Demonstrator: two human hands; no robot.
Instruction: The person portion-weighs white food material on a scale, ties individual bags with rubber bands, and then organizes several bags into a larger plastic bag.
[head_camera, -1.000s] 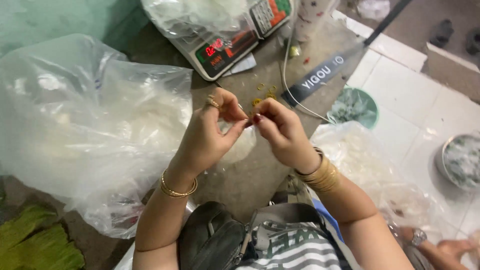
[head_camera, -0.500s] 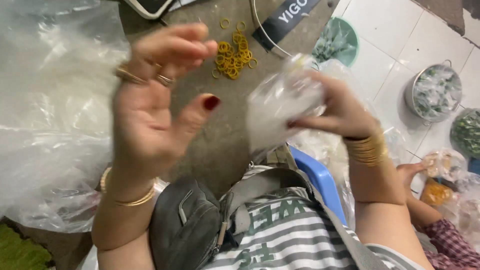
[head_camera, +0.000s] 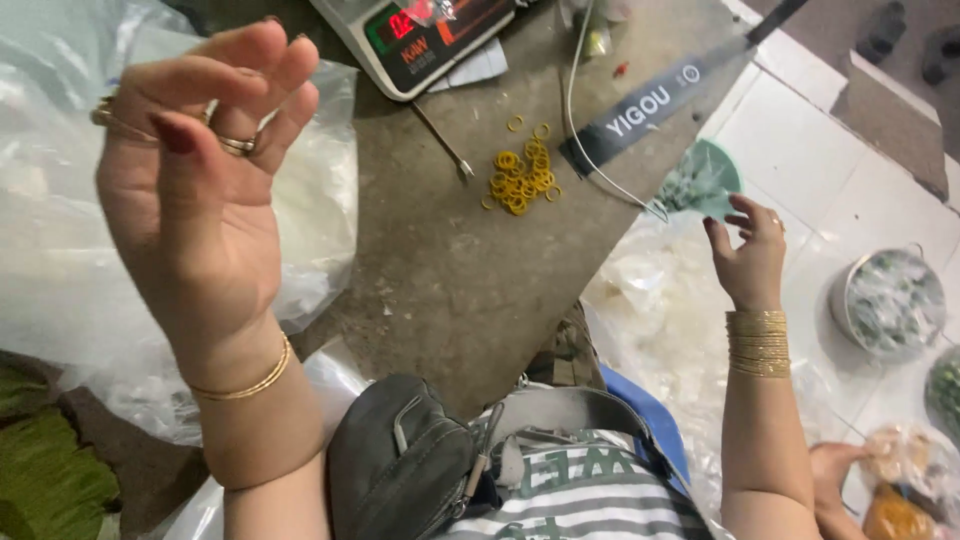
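My left hand (head_camera: 200, 190) is raised close to the camera with its palm towards me. Its fingers are loosely curled and apart, with rings on them, and nothing is in it. My right hand (head_camera: 750, 260) is lowered off the right edge of the grey table (head_camera: 450, 280). Its fingers are spread just above a heap of small clear plastic bags (head_camera: 660, 320) on the floor, and it holds nothing. A cluster of yellow rubber bands (head_camera: 520, 180) lies on the table between my hands.
A big clear plastic bag (head_camera: 60, 260) fills the left. A digital scale (head_camera: 420, 35) stands at the table's far edge, beside a white cable (head_camera: 575, 110) and a black strip (head_camera: 650, 100). A teal bowl (head_camera: 705, 180) and a metal pot (head_camera: 890, 300) sit on the tiles. Another person's hand (head_camera: 840, 465) is at lower right.
My right hand has dropped from near my chest to the bag heap on the right and no longer holds the small clear bag. My left hand has stayed raised and open.
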